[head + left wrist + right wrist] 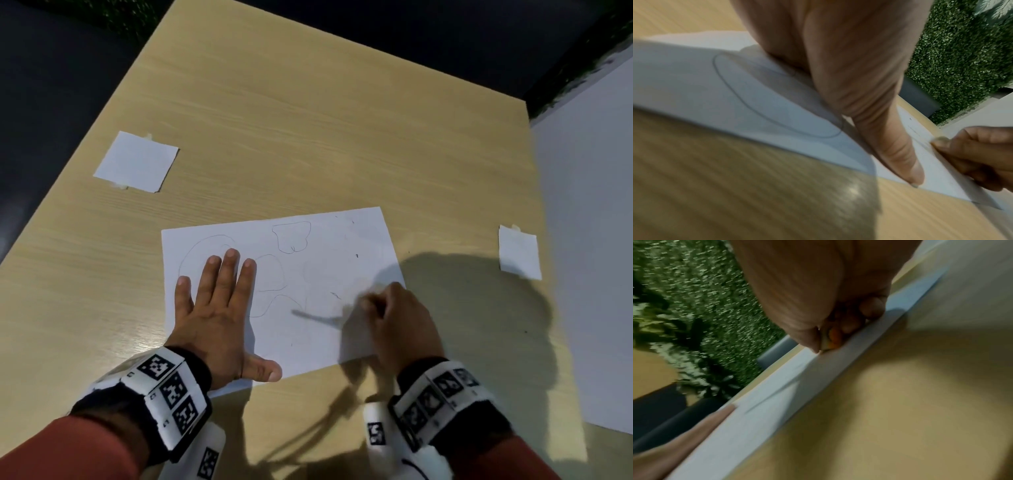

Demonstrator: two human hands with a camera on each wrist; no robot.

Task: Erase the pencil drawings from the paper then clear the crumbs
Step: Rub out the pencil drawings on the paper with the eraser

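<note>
Nearest me, my left hand (219,308) lies flat on the paper (329,240), fingers straight and spread, thumb out along the near edge, pinning the sheet to the worktop (308,137). Its grip holds nothing; it only presses down.

Just beyond, at the sheet's near right part, my right hand (397,318) is curled tight, its grip clamped on a small eraser (830,340), pale with an orange patch, pinched between thumb and fingers and pressed to the paper. The hand is blurred in the head view, which I judge to mean that rubbing is under way.

I judge the erasing to be partly done. The right side of the sheet looks mostly bare, with only faint ghost marks and a few short strokes beside my right hand. Farther across, pencil lines are plainly left: a large oval (195,253) that runs under my left fingers, a rounded shape and a looping line in the middle, and a lobed outline (291,236) near the far edge.

A few dark specks (357,255) lie on the far right of the sheet; I take them for crumbs, not yet cleared. So most drawings and all the sweeping remain.

Beyond, two small white paper squares are taped to the worktop, one far left (137,161), one right (519,251).
</note>
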